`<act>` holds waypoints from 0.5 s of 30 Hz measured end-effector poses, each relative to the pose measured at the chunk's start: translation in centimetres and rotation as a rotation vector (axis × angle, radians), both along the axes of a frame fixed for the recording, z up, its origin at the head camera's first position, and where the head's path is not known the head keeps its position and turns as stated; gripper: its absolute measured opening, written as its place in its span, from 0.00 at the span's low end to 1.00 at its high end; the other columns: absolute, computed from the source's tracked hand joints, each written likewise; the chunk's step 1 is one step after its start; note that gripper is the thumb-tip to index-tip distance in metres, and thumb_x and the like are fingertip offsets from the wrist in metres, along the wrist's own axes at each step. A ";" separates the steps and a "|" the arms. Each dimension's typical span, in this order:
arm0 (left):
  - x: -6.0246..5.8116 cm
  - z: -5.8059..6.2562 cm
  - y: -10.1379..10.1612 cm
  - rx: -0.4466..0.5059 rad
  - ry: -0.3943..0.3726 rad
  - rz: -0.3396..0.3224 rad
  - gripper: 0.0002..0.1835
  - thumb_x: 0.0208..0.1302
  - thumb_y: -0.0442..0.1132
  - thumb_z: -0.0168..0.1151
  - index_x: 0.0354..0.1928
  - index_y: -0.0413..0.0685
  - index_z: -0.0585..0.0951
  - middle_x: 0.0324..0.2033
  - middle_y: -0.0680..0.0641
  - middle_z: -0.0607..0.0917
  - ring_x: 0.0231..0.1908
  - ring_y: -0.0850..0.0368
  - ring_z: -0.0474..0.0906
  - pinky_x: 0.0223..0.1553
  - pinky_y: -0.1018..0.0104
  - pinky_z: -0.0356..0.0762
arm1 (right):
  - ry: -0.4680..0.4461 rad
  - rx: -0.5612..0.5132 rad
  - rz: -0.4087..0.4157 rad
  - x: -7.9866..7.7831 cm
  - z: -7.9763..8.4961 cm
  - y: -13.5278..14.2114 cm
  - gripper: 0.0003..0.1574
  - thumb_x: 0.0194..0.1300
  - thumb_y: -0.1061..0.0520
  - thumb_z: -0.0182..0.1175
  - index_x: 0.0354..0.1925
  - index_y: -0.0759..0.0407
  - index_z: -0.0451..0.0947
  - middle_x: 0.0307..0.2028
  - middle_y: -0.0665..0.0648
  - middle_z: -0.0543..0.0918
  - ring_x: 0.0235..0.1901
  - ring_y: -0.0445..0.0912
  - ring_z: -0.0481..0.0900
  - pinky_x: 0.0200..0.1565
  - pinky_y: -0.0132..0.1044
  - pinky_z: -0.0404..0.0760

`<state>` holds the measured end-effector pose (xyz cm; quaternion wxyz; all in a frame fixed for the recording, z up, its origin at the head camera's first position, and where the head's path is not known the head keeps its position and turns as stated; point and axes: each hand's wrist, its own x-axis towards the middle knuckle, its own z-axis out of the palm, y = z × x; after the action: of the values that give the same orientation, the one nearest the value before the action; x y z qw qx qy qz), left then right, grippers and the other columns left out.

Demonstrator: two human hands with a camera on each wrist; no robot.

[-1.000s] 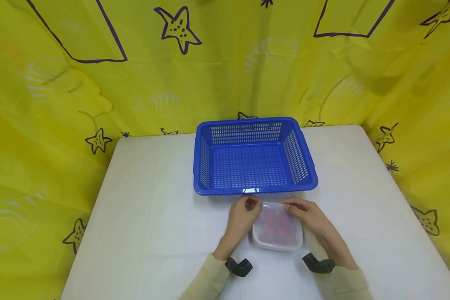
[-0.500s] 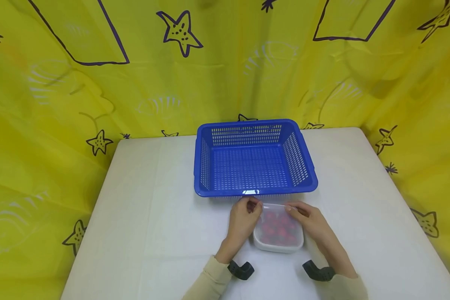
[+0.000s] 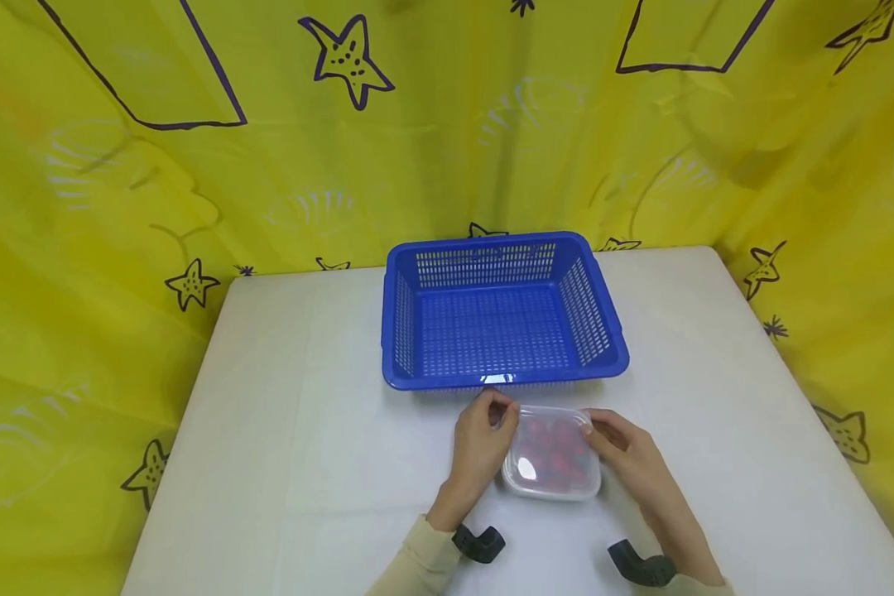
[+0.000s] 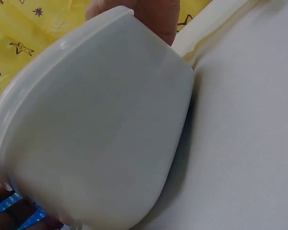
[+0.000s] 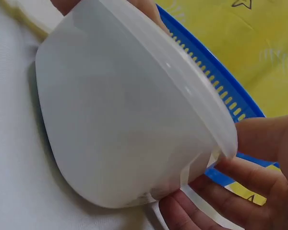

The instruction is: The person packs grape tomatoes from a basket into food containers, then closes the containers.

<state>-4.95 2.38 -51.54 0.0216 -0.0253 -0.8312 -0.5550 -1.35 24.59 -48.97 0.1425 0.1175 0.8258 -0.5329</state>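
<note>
A white plastic food container point(image 3: 553, 490) with a translucent lid point(image 3: 555, 447) sits on the white table, in front of the blue basket. Small red pieces show blurred through the lid. My left hand point(image 3: 483, 434) pinches the container's far left corner, thumb at the lid's edge. At the far right corner my right hand point(image 3: 633, 455) grips the rim; the right wrist view shows its thumb by the lid and its fingers point(image 5: 230, 196) beneath the rim. Both wrist views are filled by the container's pale side wall point(image 4: 101, 115), which hides much of the left hand's fingers.
The blue perforated basket point(image 3: 502, 382) stands just beyond the container, close to the fingertips. A yellow patterned curtain point(image 3: 417, 149) surrounds the back and sides of the white table point(image 3: 328, 447). A dark wrist mount point(image 3: 479, 545) is worn on each arm.
My right hand has slid from the lid's far edge outward to the right and slightly nearer, around the corner. My left hand keeps its place at the far left corner.
</note>
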 end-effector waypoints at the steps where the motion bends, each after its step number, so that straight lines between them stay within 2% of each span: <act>1: 0.0 0.0 0.0 0.001 0.007 -0.003 0.04 0.70 0.40 0.66 0.41 0.48 0.85 0.39 0.48 0.90 0.42 0.57 0.87 0.47 0.67 0.85 | 0.010 -0.006 0.000 0.0 0.0 0.0 0.30 0.77 0.46 0.60 0.67 0.61 0.75 0.63 0.65 0.83 0.48 0.23 0.77 0.51 0.21 0.77; 9: 0.4 0.2 0.0 -0.036 0.025 -0.014 0.05 0.71 0.41 0.64 0.43 0.49 0.84 0.39 0.48 0.90 0.39 0.59 0.86 0.44 0.69 0.83 | 0.017 -0.061 0.024 -0.1 0.1 0.2 0.30 0.77 0.47 0.60 0.67 0.62 0.75 0.63 0.66 0.83 0.49 0.25 0.79 0.52 0.23 0.79; 15: 1.3 0.4 0.4 -0.158 0.129 0.023 0.05 0.75 0.39 0.59 0.48 0.48 0.80 0.37 0.48 0.86 0.35 0.61 0.81 0.37 0.69 0.79 | 0.039 -0.012 -0.023 -0.4 0.2 -0.1 0.31 0.77 0.44 0.61 0.67 0.62 0.76 0.63 0.66 0.83 0.48 0.22 0.77 0.52 0.17 0.75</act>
<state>-3.68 2.79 -51.19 0.0792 -0.0529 -0.8695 -0.4847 -1.78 24.51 -48.78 0.1210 0.1159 0.8237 -0.5416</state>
